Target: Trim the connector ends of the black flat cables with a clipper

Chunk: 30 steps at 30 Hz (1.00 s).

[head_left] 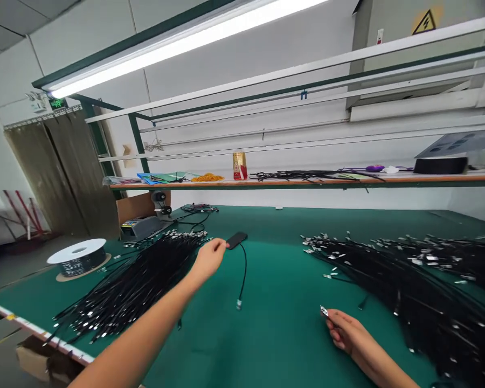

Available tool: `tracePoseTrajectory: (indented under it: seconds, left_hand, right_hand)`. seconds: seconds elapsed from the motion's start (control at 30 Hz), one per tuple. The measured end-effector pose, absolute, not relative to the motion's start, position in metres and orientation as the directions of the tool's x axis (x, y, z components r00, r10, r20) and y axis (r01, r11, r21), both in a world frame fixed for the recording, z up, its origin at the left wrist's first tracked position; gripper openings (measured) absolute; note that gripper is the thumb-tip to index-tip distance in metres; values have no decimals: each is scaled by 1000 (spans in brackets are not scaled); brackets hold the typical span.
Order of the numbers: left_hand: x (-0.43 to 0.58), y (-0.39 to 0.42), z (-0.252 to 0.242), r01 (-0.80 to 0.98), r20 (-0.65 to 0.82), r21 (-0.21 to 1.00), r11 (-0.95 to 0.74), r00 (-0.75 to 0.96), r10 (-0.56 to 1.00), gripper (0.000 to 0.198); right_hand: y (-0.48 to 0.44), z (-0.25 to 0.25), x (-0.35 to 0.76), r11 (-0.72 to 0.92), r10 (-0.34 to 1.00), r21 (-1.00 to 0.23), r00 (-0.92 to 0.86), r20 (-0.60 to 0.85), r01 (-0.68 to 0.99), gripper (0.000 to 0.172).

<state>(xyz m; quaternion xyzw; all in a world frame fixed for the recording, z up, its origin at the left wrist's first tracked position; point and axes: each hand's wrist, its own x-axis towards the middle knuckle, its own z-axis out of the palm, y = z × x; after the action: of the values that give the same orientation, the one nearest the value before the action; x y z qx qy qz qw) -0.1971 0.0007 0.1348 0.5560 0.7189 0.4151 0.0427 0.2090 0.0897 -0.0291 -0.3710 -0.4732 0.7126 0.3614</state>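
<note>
My left hand (210, 258) reaches out over the green table, thumb and fingertips pinched at the near-left end of a flat black phone-like object (237, 240). From beside that object a short black cable (244, 267) runs toward me, ending in a silver plug (238, 304). Lower right, my right hand (347, 333) is closed around a small silver cable connector (324, 311), whose tip sticks out past the fingers. Whether a cable hangs from it is hidden by the hand.
Large bundles of black cables lie at left (133, 285) and right (404, 285). A white-flanged spool (78, 252) and a grey machine (141, 227) stand at the left. A shelf (210, 185) at the back carries a gold-red can (240, 166) and a black roll (440, 166).
</note>
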Motion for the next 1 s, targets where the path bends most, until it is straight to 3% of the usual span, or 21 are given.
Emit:
tracePoseTrajectory:
  seconds: [0.1,0.23,0.4,0.57,0.7,0.83,1.0]
  left_hand:
    - [-188,52,182,642,334,767,-2,-397,855,34]
    - [-163,100,225,581,302,814,-30,-378,875,38]
    - [-128,119,187,660,267,750,30,-343,900,36]
    - [-130,83,83,813,113,548,198,-306,945,42]
    - [-162,30,26,896,14,315,313,-334,943,52]
    - [-202,-2,8,896,30,113,430,-436,899,56]
    - [-230,4,11,949,68,-33,312,-309,949,54]
  right_hand:
    - [91,-29,206,-286,875,-940,-450,-177,-186,56]
    - [91,-28,204,-284,874,-936,-458,-163,-210,59]
    - [92,-29,204,-282,862,-935,-484,-147,-217,52]
    - [94,-35,208,-282,851,-938,-503,-147,-203,30]
    - [97,-39,209,-294,841,-939,-514,-167,-177,26]
    - [97,-39,207,-294,838,-944,-516,-178,-152,27]
    - [93,-31,206,-280,841,-950,-513,-173,-139,27]
